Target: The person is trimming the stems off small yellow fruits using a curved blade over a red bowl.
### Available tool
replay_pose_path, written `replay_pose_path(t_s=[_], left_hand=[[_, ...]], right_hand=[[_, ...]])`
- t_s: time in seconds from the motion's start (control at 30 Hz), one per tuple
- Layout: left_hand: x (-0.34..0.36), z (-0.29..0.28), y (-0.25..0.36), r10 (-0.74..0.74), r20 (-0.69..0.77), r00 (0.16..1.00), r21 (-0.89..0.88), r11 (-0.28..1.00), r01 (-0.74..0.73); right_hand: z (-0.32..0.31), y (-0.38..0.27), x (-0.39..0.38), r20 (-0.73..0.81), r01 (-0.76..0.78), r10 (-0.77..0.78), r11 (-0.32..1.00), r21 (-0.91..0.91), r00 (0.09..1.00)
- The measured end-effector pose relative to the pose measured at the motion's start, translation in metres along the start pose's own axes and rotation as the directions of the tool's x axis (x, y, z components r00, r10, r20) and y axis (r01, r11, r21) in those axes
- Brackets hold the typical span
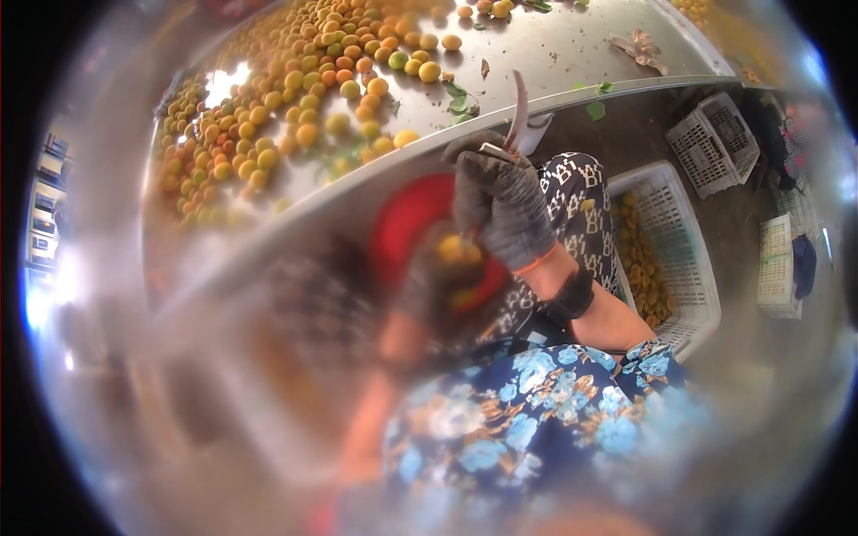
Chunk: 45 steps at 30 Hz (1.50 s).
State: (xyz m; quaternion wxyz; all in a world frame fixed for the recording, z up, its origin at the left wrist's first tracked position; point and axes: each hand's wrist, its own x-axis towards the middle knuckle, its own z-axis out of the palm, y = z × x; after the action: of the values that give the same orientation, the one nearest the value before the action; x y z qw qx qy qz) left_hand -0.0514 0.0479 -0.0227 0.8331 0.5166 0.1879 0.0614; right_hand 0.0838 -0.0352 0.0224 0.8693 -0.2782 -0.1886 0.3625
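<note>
My right hand (496,201), in a grey glove with orange cuff, is closed around a metal cutting tool (517,112) with a curved blade pointing up, just below the table edge. My left hand (427,281), blurred and also gloved, is closed on a yellow-orange fruit (454,250) below and left of the right hand. Behind both hands, a red round container (398,223) sits low over my lap, its inside largely hidden by the hands and blur.
A metal sorting table (563,54) carries many orange, yellow and green fruits (344,62) and loose leaves. A white crate (688,259) of cut fruit stands at my right, with stacked crates (706,147) beyond and another crate (773,263) at far right.
</note>
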Motion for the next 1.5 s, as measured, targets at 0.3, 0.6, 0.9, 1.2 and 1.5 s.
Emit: replay_pose_path(t_s=[0.3,0.6,0.9,1.2,1.5], left_hand=[[-0.024,0.022,0.015,-0.097,-0.111,0.989,-0.488,0.872,0.031],[0.002,-0.003,-0.012,0.496,0.041,0.867,0.788,0.518,-0.333],[-0.016,0.017,0.005,-0.167,-0.3,0.939,-0.254,0.963,0.089],[-0.022,0.004,-0.004,0.243,0.028,0.97,0.472,0.852,-0.227],[-0.008,-0.031,-0.035,-0.105,-0.104,0.989,-0.127,0.988,0.091]], right_hand=[[0.003,0.008,0.008,-0.288,0.052,-0.039,0.998,0.04,0.957],[-0.02,0.027,0.018,-0.234,-0.053,0.099,0.979,0.195,0.967],[-0.026,0.054,0.018,-0.157,0.106,-0.112,0.993,-0.049,0.981],[-0.002,0.045,0.0,0.332,0.509,-0.397,0.535,-0.674,0.856],[0.009,0.043,-0.006,0.105,0.164,-0.151,0.977,-0.136,0.983]])
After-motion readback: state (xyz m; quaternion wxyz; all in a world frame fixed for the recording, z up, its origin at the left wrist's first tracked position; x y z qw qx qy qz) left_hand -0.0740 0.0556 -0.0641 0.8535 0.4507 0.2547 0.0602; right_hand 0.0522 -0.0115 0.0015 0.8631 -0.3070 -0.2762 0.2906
